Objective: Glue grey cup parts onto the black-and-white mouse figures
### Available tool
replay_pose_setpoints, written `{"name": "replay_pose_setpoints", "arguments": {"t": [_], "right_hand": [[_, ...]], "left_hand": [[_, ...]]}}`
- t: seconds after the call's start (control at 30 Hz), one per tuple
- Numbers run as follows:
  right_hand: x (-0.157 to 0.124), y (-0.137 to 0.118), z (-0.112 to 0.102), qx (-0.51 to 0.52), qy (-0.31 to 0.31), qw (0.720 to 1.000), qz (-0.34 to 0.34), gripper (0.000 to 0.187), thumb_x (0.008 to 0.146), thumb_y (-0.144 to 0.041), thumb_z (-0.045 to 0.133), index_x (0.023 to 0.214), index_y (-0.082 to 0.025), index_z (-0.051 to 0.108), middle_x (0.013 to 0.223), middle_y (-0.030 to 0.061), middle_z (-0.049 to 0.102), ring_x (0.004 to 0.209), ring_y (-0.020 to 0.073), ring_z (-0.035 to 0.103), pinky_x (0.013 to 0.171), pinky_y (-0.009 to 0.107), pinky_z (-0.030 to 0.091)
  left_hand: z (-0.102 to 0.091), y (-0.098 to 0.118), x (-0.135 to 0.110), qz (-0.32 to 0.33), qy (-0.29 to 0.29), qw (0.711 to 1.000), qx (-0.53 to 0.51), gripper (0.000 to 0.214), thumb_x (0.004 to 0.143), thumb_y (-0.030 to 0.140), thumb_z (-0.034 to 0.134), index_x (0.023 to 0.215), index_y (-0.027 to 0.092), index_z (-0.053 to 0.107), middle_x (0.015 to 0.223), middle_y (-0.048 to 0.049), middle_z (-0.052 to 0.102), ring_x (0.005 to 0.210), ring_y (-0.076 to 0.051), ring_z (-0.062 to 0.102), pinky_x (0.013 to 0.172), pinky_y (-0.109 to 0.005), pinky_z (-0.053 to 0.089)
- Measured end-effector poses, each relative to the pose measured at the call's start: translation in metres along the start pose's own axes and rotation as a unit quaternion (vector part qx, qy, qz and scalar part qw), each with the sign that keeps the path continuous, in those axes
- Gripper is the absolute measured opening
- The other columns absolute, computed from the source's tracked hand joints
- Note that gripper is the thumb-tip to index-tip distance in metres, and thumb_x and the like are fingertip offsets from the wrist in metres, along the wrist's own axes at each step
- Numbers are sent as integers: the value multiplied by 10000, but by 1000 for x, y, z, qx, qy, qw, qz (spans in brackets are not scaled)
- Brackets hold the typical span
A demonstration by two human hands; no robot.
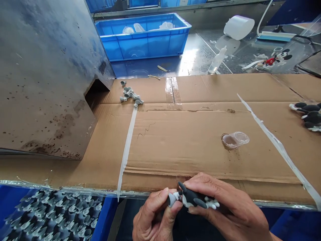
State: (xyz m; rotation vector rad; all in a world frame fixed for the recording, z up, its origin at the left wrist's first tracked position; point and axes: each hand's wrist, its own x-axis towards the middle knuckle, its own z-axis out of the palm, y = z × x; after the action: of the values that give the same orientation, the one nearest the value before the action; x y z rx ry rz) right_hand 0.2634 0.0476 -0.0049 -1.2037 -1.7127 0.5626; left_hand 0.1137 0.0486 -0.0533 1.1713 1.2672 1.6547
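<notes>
My left hand is closed, pinching a small grey-and-white cup-shaped part between thumb and forefinger. My right hand grips a dark grey-and-white toy figure with grey flaps and white tips at one end. The two pieces meet end to end just past the table's front edge; whether they are joined, I cannot tell. Several similar small grey parts lie in a heap on the cardboard at the back left. More dark toy figures lie at the right edge.
Cardboard with white tape strips covers the table. A small open clear cup stands on it. A metal housing rises at left. A blue bin, bottle and Mickey figure stand behind. Grey parts fill a blue crate below.
</notes>
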Motion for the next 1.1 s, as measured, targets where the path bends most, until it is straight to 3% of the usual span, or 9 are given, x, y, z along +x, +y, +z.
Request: {"name": "replay_pose_setpoints", "arguments": {"t": [0.3,0.57,0.8,1.1], "right_hand": [[-2,-1,-1,-2,-5,1000,10,177,1007,-300,674,1177,-249,686,973,23,793,868,140,769,797,158,607],[0,2,-1,6,-6,1000,2,198,993,-279,690,1189,-250,709,1000,44,805,868,175,784,770,189,632],[-13,7,-6,7,-29,999,11,327,936,-205,750,1253,-266,699,1047,49,797,925,212,784,807,232,648],[-18,13,-7,-21,-35,999,18,361,922,-206,762,1262,-304,691,1093,17,793,986,212,772,841,218,638]], "left_hand": [[2,0,-2,-17,-14,998,-53,209,809,301,887,1003,332,815,880,105,824,722,-86,746,739,-140,583],[1,-2,-1,-7,-17,998,-58,196,808,301,886,993,313,822,845,74,820,708,-110,746,715,-166,588],[2,-10,-5,2,-10,997,-73,180,809,334,879,972,280,827,791,14,812,668,-147,748,658,-198,598],[1,-13,-6,-11,-32,993,-114,181,837,332,856,1010,299,816,845,34,820,732,-118,751,743,-155,585]]}}
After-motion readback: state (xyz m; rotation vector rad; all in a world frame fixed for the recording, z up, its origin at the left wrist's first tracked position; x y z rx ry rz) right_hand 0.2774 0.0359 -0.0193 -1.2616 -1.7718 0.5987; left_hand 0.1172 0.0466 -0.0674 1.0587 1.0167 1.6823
